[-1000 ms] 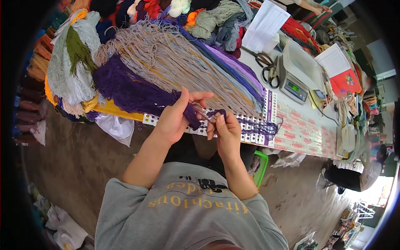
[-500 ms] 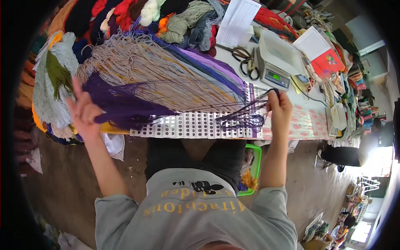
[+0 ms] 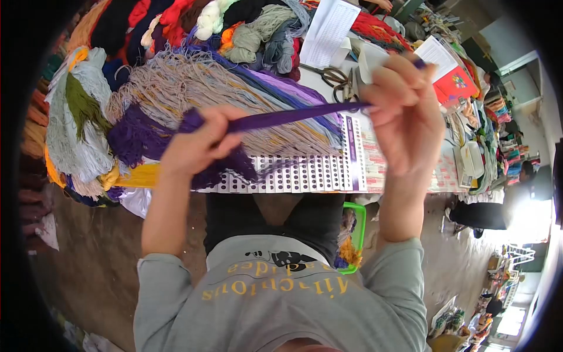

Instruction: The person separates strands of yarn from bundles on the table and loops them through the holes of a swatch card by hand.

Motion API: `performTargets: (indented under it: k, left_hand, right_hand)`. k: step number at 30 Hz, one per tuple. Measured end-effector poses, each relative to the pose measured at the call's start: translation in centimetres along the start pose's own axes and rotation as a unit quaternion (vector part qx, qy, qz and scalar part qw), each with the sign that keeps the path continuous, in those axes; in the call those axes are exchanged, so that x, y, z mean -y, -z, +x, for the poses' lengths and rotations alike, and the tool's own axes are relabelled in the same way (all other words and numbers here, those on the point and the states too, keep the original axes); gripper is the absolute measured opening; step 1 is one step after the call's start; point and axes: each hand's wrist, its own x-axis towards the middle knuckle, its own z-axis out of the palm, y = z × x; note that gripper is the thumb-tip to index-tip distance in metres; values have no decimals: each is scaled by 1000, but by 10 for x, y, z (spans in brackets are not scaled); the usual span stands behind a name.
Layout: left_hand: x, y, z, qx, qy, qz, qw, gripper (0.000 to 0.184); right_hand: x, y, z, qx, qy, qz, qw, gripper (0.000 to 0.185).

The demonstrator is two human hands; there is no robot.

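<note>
A band of purple yarn (image 3: 293,115) is stretched taut between my two hands. My left hand (image 3: 205,138) is closed round its left part, above the fanned purple yarn pile (image 3: 138,132). At the band's right end my right hand (image 3: 404,105), blurred, is raised with its fingers curled on the yarn, and a bit of purple shows at its fingertips. Loose purple strands hang below my left hand over the white card with holes (image 3: 299,176). Behind the band lie long beige and grey strands (image 3: 193,88).
Scissors (image 3: 334,76) lie behind my right hand, near papers (image 3: 328,29) and a red booklet (image 3: 457,85). Coloured skeins (image 3: 246,44) line the back. A green basket (image 3: 359,217) stands below the table edge. A co-worker's hand (image 3: 384,4) shows at the top.
My left hand has moved right and closed on the purple yarn. My right hand has risen, and the loose strands between the hands are now drawn into a tight band.
</note>
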Motion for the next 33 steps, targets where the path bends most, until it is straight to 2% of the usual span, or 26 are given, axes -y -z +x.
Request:
performTargets:
  k: [2,3,4,5,6,7,8,10,11,12,13,15,18,19,20,21,22,23,24,25,26,27,29,31,32,33]
  left_hand:
    - [-17,14,-11,-1,-7,61,998,58]
    - [-51,31,-22,-188,1,-24,982,55]
    - [-66,60,-34,-251,7,-38,967,53]
    - [-81,93,-48,-282,-12,-34,959,52]
    - [-97,141,-67,-247,-26,-95,964,51]
    - [-119,175,-83,-272,-29,-53,961,49]
    - [-143,198,-96,-287,-32,-43,957,48]
    - [-200,278,-136,-357,-62,-41,931,48]
    - [-225,316,-154,-411,-89,-49,906,50]
    - [-235,314,-153,-413,-90,-49,905,50]
    - [-244,303,-147,-404,-122,-37,906,44]
    - [-256,277,-133,-388,-187,-13,903,33]
    - [-258,215,-99,-363,-273,31,890,20]
    - [-222,186,-80,-277,-240,38,930,24]
    - [-182,194,-69,-259,-197,-89,941,25]
    - [-136,113,-45,-274,-133,-162,939,26]
    - [-86,105,-40,-346,-96,-133,924,27]
    - [-53,77,-33,-294,-3,-81,952,29]
    - [-18,69,-37,-231,93,-167,954,33]
    - [7,44,-35,-263,152,-131,944,36]
    - [38,41,-37,-269,244,-175,915,41]
    - [66,41,-39,-235,285,-239,898,43]
    - [88,18,-41,-231,339,-241,880,45]
    - [98,10,-41,-213,371,-235,873,46]
    - [100,7,-39,-217,387,-221,869,47]
    - [102,5,-37,-220,399,-206,866,49]
  right_hand:
    - [13,8,-7,-61,14,46,997,17]
    - [52,39,-28,-110,58,23,992,17]
    - [71,59,-43,-155,92,-14,984,17]
    - [90,77,-56,-192,96,-48,976,17]
    - [110,97,-70,-236,101,-69,964,18]
    - [142,134,-92,-238,67,-105,963,18]
    - [160,151,-107,-300,120,-168,931,18]
    - [226,209,-150,-334,129,-241,902,20]
    - [252,217,-160,-407,201,-291,842,20]
    - [264,217,-166,-472,271,-336,769,20]
    - [267,197,-161,-516,287,-351,727,20]
    - [247,158,-143,-459,342,-442,690,21]
    - [181,134,-112,-434,211,-556,677,20]
    - [146,135,-109,-429,137,-615,647,21]
    - [103,133,-100,-366,101,-627,681,19]
    - [70,136,-105,-253,34,-722,643,13]
    - [24,142,-106,-250,-29,-636,729,10]
    - [-19,129,-103,-237,-94,-675,693,10]
    - [-55,129,-105,-205,-129,-621,746,13]
    - [-90,131,-108,-205,-159,-598,758,18]
    - [-118,127,-111,-192,-187,-593,759,21]
    - [-142,128,-112,-179,-213,-553,785,19]
    - [-181,135,-118,-158,-222,-525,806,12]
    - [-195,129,-116,-184,-281,-532,777,13]
    - [-200,130,-117,-166,-224,-624,730,17]
    - [-202,128,-117,-167,-222,-621,733,17]
